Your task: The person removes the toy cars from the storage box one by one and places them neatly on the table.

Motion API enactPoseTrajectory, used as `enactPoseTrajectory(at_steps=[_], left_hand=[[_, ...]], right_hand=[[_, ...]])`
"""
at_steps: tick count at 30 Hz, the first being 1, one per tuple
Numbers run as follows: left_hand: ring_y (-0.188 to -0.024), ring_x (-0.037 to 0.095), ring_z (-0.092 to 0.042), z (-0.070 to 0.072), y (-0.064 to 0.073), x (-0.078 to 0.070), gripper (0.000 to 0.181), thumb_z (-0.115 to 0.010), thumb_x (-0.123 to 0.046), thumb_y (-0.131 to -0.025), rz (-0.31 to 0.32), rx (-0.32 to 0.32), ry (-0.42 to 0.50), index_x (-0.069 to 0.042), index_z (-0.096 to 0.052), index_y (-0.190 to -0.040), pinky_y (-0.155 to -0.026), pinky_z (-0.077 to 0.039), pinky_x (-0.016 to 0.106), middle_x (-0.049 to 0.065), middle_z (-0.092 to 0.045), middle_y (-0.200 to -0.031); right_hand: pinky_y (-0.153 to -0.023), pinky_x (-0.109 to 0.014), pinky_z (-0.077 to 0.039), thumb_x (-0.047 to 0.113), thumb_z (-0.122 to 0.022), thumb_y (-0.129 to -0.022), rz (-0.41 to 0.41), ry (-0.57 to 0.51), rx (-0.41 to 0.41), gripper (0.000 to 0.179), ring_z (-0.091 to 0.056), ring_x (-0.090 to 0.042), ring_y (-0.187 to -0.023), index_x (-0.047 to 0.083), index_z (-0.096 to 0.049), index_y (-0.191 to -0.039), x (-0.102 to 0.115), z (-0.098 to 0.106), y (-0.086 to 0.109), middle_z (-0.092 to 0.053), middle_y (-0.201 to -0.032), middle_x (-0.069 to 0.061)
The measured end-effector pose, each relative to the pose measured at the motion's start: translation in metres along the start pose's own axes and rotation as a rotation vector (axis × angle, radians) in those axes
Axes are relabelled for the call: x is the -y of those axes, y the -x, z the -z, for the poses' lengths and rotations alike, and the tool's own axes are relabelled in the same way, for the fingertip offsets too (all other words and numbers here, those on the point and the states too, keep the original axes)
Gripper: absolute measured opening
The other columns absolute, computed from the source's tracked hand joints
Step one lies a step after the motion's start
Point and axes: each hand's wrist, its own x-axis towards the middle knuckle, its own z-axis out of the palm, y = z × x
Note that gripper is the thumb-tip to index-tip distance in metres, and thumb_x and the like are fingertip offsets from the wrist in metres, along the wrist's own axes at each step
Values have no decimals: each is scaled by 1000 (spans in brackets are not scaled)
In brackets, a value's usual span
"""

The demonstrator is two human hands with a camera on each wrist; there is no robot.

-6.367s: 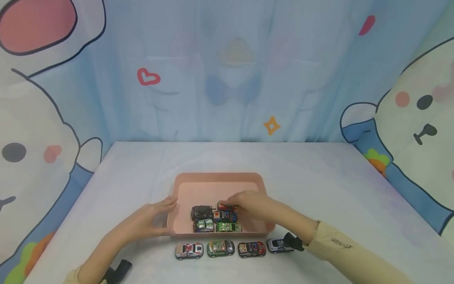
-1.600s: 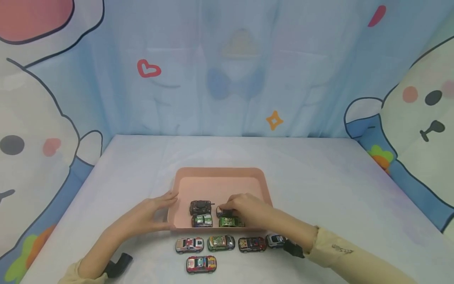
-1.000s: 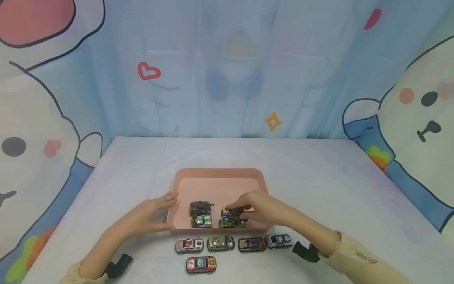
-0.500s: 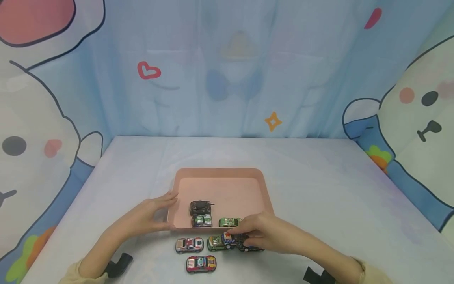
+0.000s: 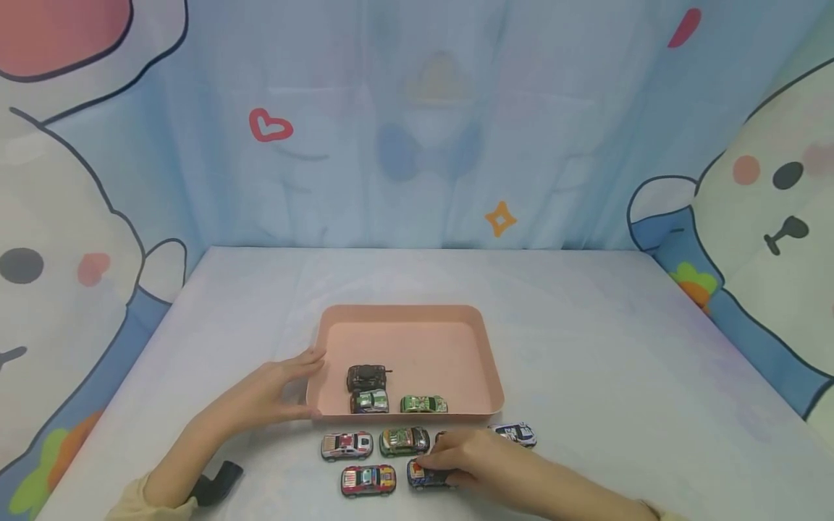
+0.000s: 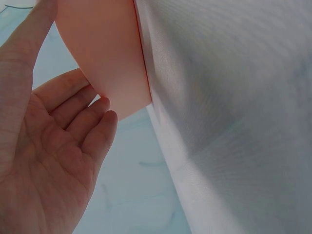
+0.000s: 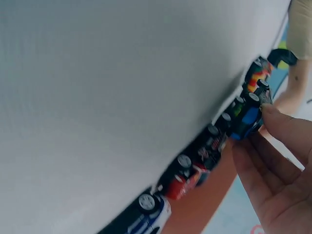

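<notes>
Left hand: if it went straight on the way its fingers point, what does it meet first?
The left wall of the pink tray. The left hand already appears to be against it, though exact contact is hard to judge from these views.

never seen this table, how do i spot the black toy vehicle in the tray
On the white table lies a pink rectangular tray. In its left half, just beyond a shiny green-and-silver toy car, sits a boxy black toy vehicle. Unlike that car, it is dark all over, with a thin rod jutting right.
</notes>
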Motion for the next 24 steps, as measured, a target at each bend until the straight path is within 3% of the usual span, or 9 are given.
enactPoseTrajectory(at_steps=[5, 11, 17, 20, 24], left_hand=[[-128, 32, -36, 0, 0, 1, 79, -71, -48, -76, -15, -3, -2, 4, -49, -132, -102, -34, 45, 16, -37, -143], [-129, 32, -36, 0, 0, 2, 79, -70, -48, -78, -25, 3, 8, 5, -49, -132, -102, -34, 46, 16, -37, -143], [-129, 32, -36, 0, 0, 2, 78, -71, -47, -77, -17, 0, 7, 5, -50, -132, -102, -34, 46, 16, -37, -143], [-129, 32, -37, 0, 0, 2, 78, -72, -47, -77, -7, 6, 8, 5, -50, -132, -102, -34, 46, 16, -36, -143], [-128, 32, -37, 1, 0, 1, 78, -71, -46, -77, -2, 13, 5, 5, -49, -132, -102, -35, 46, 16, -36, -144]], right_hand=[[-72, -4, -43, 0, -72, -79, 124, 115, -60, 35, -53, 4, -84, 12, -70, -112, -2, -8, 0, -64, -96, 11], [-70, -2, -41, 5, -74, -78, 137, 172, -84, 35, -52, 4, -81, 13, -70, -113, -1, -13, 0, -63, -93, 11], [-73, -5, -44, 7, -77, -75, 204, 289, -114, 38, -56, 0, -85, 13, -70, -112, 1, -13, -2, -65, -94, 8], [-73, -6, -45, 10, -76, -76, 182, 246, -112, 36, -56, 1, -86, 12, -70, -112, 2, -6, -2, -65, -95, 8], [-75, -13, -49, 9, -72, -81, 105, 104, -181, 33, -58, -1, -88, 10, -68, -114, -3, 15, -9, -66, -98, 6]])
